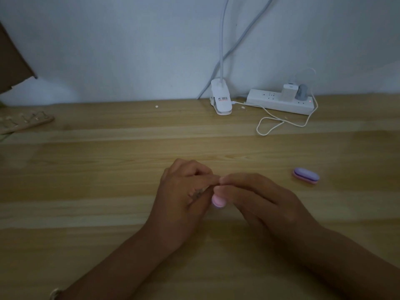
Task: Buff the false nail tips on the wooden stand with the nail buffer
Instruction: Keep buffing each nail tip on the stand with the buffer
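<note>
Both hands meet over the middle of the wooden table [108,174]. My left hand [184,191] has its fingers curled round a thin wooden stand piece [198,193] that is mostly hidden in the grip. My right hand [255,198] grips a pink nail buffer [218,201], whose rounded end shows below the fingertips, right against the left hand. The nail tip itself is hidden. A second, purple and pink buffer [306,175] lies on the table to the right. Another wooden stand with nail tips [26,123] lies at the far left.
At the back stand a white clip lamp base [221,100] and a white power strip [281,102] with plugs and a looping white cable [270,124]. A brown cardboard piece [13,68] leans in at the upper left. The wall runs along the table's far edge.
</note>
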### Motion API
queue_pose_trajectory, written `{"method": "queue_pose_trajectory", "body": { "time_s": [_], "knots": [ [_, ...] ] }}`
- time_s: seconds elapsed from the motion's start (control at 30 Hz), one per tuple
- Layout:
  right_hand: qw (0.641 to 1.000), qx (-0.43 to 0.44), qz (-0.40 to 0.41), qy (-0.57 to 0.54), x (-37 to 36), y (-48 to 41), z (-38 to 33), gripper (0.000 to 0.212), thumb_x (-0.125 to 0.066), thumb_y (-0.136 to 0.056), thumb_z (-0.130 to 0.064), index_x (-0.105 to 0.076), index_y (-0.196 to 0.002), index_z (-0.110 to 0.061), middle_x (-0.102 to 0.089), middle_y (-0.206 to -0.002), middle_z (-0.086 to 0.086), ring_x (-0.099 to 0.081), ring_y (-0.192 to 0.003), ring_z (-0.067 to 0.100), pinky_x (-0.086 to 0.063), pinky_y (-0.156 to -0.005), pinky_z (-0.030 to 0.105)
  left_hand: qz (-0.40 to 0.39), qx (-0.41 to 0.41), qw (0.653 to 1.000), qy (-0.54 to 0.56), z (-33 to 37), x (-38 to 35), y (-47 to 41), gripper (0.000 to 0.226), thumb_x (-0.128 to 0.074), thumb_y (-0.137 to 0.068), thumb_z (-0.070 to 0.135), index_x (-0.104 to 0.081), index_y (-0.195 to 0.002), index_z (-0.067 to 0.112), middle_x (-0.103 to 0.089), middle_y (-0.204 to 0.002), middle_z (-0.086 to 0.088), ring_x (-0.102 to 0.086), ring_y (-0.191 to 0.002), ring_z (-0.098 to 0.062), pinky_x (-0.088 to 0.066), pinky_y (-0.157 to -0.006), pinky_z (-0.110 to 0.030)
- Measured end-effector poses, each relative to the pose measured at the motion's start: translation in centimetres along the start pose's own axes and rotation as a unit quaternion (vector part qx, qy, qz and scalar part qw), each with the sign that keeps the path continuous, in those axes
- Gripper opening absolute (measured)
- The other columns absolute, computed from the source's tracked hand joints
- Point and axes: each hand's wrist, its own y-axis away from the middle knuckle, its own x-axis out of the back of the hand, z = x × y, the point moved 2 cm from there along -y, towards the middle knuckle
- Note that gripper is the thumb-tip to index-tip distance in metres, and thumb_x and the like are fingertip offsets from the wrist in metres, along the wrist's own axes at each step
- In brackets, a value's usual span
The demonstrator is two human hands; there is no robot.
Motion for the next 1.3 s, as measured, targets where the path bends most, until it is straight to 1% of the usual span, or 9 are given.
{"method": "queue_pose_trajectory", "body": {
  "time_s": [0.1, 0.17, 0.27, 0.43, 0.57, 0.73, 1.0, 1.17, 1.3],
  "knots": [
    [0.999, -0.034, 0.028, 0.023, 1.2, -0.3, 1.3, 0.032, -0.049, -0.104, -0.032, -0.075, -0.114, -0.016, -0.069, -0.117, -0.001, -0.067, -0.105, 0.014, -0.054, -0.089, 0.032, 0.011, 0.01, 1.0, -0.007, 0.1, -0.1, 0.1, 0.018, -0.061, -0.088, 0.028, -0.076, -0.097, 0.024, -0.062, -0.09, 0.011, -0.052, -0.09, -0.012, -0.046, -0.076, -0.043],
    [0.999, -0.012, 0.021, 0.048, 0.9, 0.0, 1.4, 0.027, -0.05, -0.103, -0.02, -0.074, -0.115, -0.015, -0.068, -0.117, -0.002, -0.066, -0.105, 0.012, -0.052, -0.09, 0.026, 0.015, 0.006, 1.0, -0.006, 0.2, -0.1, 0.1, 0.017, -0.062, -0.088, 0.028, -0.076, -0.097, 0.025, -0.062, -0.09, 0.012, -0.052, -0.089, -0.012, -0.046, -0.076, -0.042],
    [0.997, 0.061, 0.001, 0.056, 0.4, 0.5, 1.1, 0.033, -0.041, -0.101, -0.062, -0.067, -0.115, -0.046, -0.065, -0.117, -0.028, -0.063, -0.109, -0.003, -0.049, -0.094, 0.017, 0.01, -0.013, 1.0, -0.007, 0.2, -0.1, -0.1, 0.027, -0.051, -0.089, 0.033, -0.076, -0.098, 0.025, -0.062, -0.09, 0.011, -0.053, -0.089, -0.013, -0.045, -0.076, -0.041],
    [0.994, 0.04, 0.039, 0.096, 0.9, 0.2, 2.3, 0.025, -0.053, -0.099, -0.01, -0.071, -0.117, -0.01, -0.064, -0.119, 0.004, -0.064, -0.107, 0.016, -0.05, -0.092, 0.026, 0.018, 0.002, 1.0, -0.014, 0.1, 0.0, 0.1, 0.025, -0.054, -0.088, 0.034, -0.076, -0.096, 0.025, -0.061, -0.091, 0.014, -0.051, -0.09, -0.01, -0.045, -0.078, -0.042],
    [0.998, 0.046, 0.014, 0.049, 0.2, 0.5, 1.9, 0.022, -0.052, -0.103, -0.023, -0.061, -0.122, -0.029, -0.06, -0.125, -0.01, -0.062, -0.112, 0.008, -0.052, -0.092, 0.026, 0.008, -0.015, 0.999, -0.032, 0.0, -0.1, 0.2, 0.028, -0.05, -0.089, 0.035, -0.075, -0.098, 0.026, -0.062, -0.09, 0.013, -0.05, -0.09, -0.009, -0.042, -0.077, -0.037],
    [0.992, 0.056, 0.062, 0.094, 1.1, 0.1, 2.7, 0.023, -0.055, -0.098, -0.007, -0.072, -0.112, -0.005, -0.065, -0.115, 0.007, -0.064, -0.103, 0.016, -0.05, -0.092, 0.025, 0.015, 0.011, 1.0, -0.009, 0.1, -0.2, 0.1, 0.025, -0.053, -0.087, 0.036, -0.075, -0.096, 0.027, -0.062, -0.092, 0.017, -0.05, -0.093, -0.004, -0.042, -0.081, -0.037],
    [0.991, 0.072, 0.036, 0.105, 1.2, 0.2, 3.3, 0.025, -0.061, -0.092, 0.003, -0.072, -0.113, -0.005, -0.066, -0.117, 0.008, -0.065, -0.107, 0.017, -0.051, -0.092, 0.026, 0.003, 0.018, 1.0, -0.006, 0.1, -0.2, 0.1, 0.029, -0.051, -0.087, 0.038, -0.076, -0.097, 0.026, -0.063, -0.091, 0.016, -0.051, -0.093, -0.006, -0.043, -0.082, -0.038],
    [0.993, 0.098, 0.019, 0.055, 0.5, 0.5, 2.6, 0.022, -0.051, -0.104, -0.015, -0.062, -0.122, -0.022, -0.057, -0.128, -0.006, -0.061, -0.114, 0.013, -0.049, -0.094, 0.027, -0.013, 0.009, 1.0, -0.001, 0.0, -0.2, 0.2, 0.028, -0.052, -0.088, 0.034, -0.076, -0.098, 0.023, -0.066, -0.093, 0.012, -0.055, -0.09, -0.011, -0.044, -0.078, -0.036],
    [0.992, 0.083, 0.036, 0.083, 1.0, 0.3, 3.4, 0.025, -0.06, -0.096, 0.0, -0.069, -0.117, -0.011, -0.064, -0.12, 0.004, -0.064, -0.108, 0.016, -0.051, -0.09, 0.028, 0.005, 0.037, 0.999, 0.016, 0.2, -0.2, 0.1, 0.019, -0.064, -0.084, 0.03, -0.077, -0.095, 0.02, -0.069, -0.091, 0.011, -0.057, -0.089, -0.01, -0.046, -0.079, -0.039]
  ]
}}
